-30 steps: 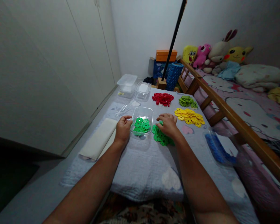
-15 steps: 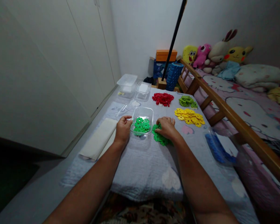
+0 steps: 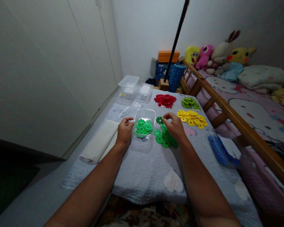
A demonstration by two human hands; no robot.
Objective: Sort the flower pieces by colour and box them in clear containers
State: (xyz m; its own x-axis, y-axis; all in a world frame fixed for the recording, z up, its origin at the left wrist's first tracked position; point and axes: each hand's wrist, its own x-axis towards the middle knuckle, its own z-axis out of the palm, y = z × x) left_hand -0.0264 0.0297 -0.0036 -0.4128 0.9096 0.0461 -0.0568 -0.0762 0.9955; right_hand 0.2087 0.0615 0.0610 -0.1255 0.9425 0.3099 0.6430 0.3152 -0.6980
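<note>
My left hand (image 3: 125, 130) grips the left rim of a clear plastic container (image 3: 144, 114). Inside that container lie several green snowflake discs (image 3: 144, 127). To its right, my right hand (image 3: 174, 124) is closed in a pinch on one green snowflake disc (image 3: 159, 120), lifted at the fingertips. Below this hand spreads a loose pile of green discs (image 3: 166, 138), partly covered by the wrist.
Behind are piles of red pieces (image 3: 165, 100), yellow discs (image 3: 191, 118) and light green pieces (image 3: 190, 103). Clear lidded containers (image 3: 129, 85) stand at the far left. A folded cloth (image 3: 100, 140) lies left; a container with blue pieces (image 3: 221, 151) sits right, near the wooden bed rail (image 3: 222, 97).
My right hand has risen from the green pile and moved slightly away from me, now with a single disc between its fingertips. The left hand and the container have stayed put.
</note>
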